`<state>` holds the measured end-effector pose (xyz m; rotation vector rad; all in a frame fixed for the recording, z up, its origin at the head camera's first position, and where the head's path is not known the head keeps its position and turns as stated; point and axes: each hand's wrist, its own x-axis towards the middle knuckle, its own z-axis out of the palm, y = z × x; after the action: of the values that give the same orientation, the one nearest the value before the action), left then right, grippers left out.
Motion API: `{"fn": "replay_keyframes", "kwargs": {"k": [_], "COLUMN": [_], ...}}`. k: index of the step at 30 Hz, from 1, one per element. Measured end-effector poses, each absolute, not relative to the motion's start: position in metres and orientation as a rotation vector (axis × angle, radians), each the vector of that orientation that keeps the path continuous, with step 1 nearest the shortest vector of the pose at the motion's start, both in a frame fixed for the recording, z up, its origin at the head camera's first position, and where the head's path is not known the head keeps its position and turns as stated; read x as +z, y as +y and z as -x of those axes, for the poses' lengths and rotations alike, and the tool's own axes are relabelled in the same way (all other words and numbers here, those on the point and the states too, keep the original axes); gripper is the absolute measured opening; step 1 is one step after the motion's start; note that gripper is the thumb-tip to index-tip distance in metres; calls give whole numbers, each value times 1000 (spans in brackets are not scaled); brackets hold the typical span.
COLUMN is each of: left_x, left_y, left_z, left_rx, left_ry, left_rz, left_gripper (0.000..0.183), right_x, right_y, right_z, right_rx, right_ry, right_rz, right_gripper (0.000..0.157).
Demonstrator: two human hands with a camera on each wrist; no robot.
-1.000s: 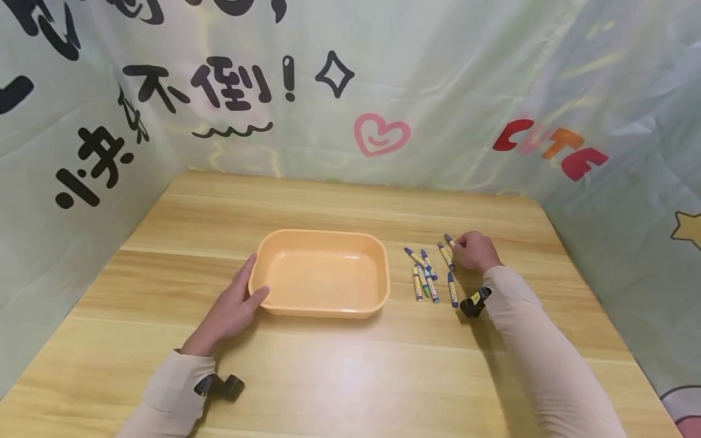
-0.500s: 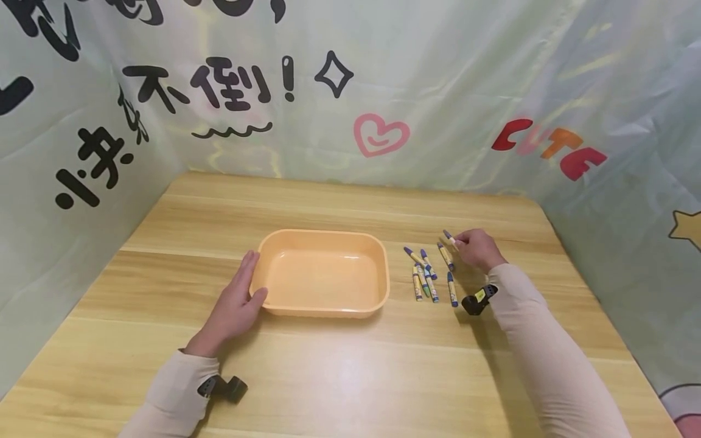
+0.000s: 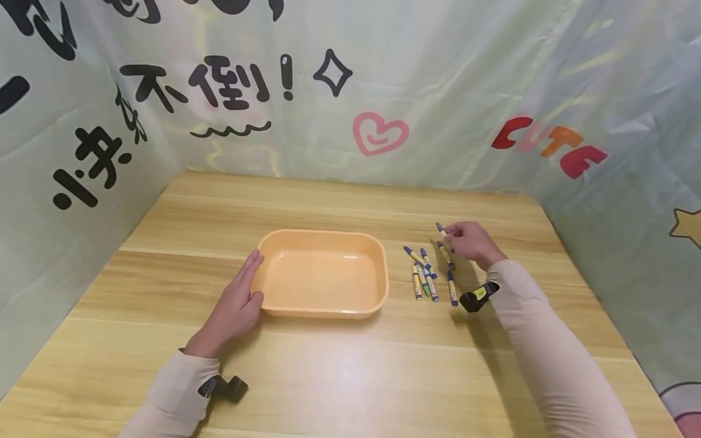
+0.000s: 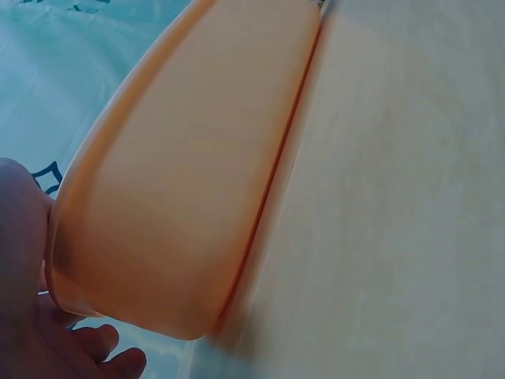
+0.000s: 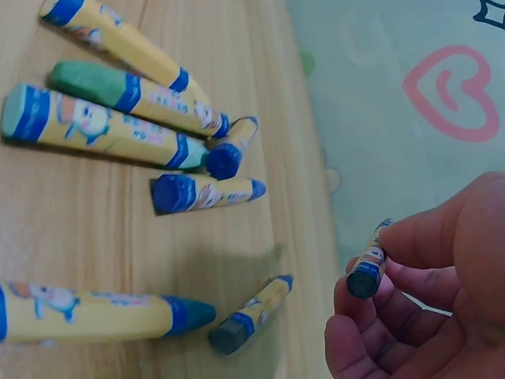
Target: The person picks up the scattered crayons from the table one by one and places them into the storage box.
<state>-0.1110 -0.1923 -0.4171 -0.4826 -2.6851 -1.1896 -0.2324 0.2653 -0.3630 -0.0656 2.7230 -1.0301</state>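
Note:
A pale orange rectangular tray [image 3: 320,309] sits on the table. My left hand [image 3: 232,310] rests against its left end, fingers fairly straight along the outside and thumb near the front corner. In the left wrist view, fingertips [image 4: 99,341] show beside the tray's wall [image 4: 185,181]. My right hand [image 3: 471,242] pinches a crayon [image 5: 368,268] between thumb and fingers, raised off the table. Below and left of it lie several crayons in yellow and blue wrappers, among them a green crayon [image 5: 150,99], a light teal crayon [image 5: 95,126] and a blue-tipped crayon [image 5: 102,312].
The wooden table [image 3: 350,371] carries the tray in the middle and the loose crayons to its right. A printed fabric backdrop [image 3: 427,79] encloses the back and sides. Each wrist wears a small black camera [image 3: 476,297].
My right hand has lifted the crayon off the table and carried it slightly up and left. The left hand has shifted only slightly, its thumb now at the tray's outer edge.

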Motion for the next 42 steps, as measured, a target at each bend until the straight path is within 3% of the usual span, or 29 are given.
{"fn": "replay_keyframes", "kwargs": {"k": [21, 42], "left_x": [-421, -420], "left_y": [-182, -185], "left_z": [114, 113], "left_rx": [-1197, -1229], "left_ry": [-2693, -2744], "left_rz": [445, 376], "left_gripper": [72, 79], "right_x": [-342, -337], "right_y": [237, 174], "right_z": [235, 231], "right_rx": [-1212, -1179], "right_ry": [2587, 2563], "right_rz": [179, 328], "right_gripper": [42, 38]}}
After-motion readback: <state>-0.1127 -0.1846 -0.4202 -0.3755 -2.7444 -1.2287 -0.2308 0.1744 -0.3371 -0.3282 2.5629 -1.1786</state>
